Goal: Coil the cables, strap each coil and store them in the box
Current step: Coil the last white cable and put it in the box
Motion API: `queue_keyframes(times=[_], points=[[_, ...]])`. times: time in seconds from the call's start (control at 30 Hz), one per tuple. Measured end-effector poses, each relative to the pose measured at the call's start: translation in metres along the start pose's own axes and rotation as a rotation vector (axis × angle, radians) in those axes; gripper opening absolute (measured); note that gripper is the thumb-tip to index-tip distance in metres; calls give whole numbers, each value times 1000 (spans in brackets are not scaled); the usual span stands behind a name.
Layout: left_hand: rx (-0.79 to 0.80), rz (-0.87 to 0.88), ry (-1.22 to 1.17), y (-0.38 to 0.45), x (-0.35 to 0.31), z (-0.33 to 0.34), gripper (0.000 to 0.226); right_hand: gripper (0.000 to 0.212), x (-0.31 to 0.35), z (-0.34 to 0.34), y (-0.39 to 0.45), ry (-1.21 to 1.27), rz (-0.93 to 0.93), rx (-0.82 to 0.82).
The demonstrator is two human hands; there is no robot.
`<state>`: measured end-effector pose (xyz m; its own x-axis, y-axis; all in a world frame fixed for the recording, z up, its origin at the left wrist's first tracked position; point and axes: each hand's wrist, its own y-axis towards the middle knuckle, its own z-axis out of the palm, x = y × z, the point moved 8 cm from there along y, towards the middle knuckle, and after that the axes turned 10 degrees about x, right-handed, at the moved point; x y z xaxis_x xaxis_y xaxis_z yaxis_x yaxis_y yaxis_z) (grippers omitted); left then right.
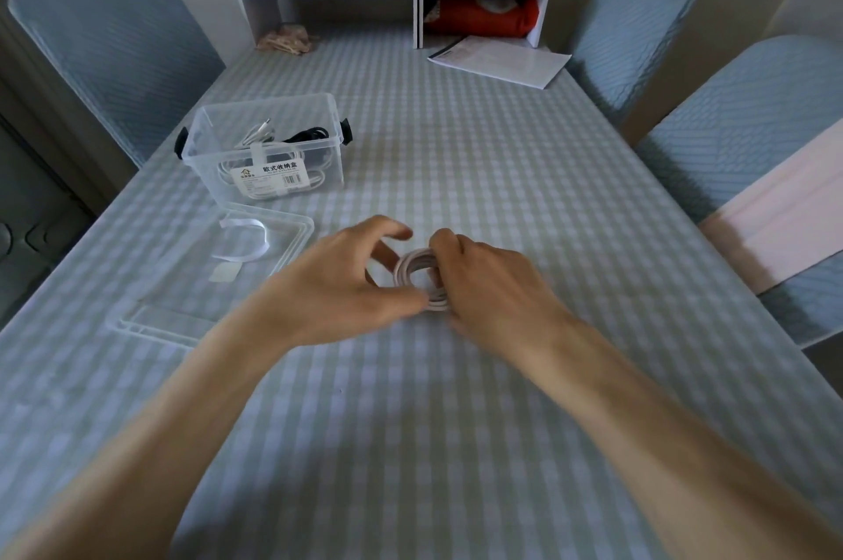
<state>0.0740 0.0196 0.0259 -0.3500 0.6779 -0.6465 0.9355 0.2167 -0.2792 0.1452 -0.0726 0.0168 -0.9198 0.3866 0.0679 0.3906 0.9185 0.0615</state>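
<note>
Both hands, left hand and right hand, pinch the white coil mid-bench; the clear box stands well apart near the left edge.

Both hands, left hand and right hand, gripping white cable coil; clear box beyond; checked table

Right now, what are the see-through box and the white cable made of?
The storage box looks like clear hard plastic: you can see cables through its glossy walls. The white cable coil seems to be wire in a smooth rubbery or plastic coat, since it bends into loops.
</note>
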Motion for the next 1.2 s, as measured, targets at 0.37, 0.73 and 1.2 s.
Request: queue_keyframes(times=[0.37, 0.73, 1.2], points=[[-369, -105, 768, 0, -29, 7, 12, 31, 12, 0, -4, 37, 3, -138], [-115, -175, 486, 3, -3, 0, 10, 20, 28, -17, -7, -25, -60, -398], [-490, 78, 845, -6, -39, 17, 48, 22, 1, -9, -7, 240, 101, 119]])
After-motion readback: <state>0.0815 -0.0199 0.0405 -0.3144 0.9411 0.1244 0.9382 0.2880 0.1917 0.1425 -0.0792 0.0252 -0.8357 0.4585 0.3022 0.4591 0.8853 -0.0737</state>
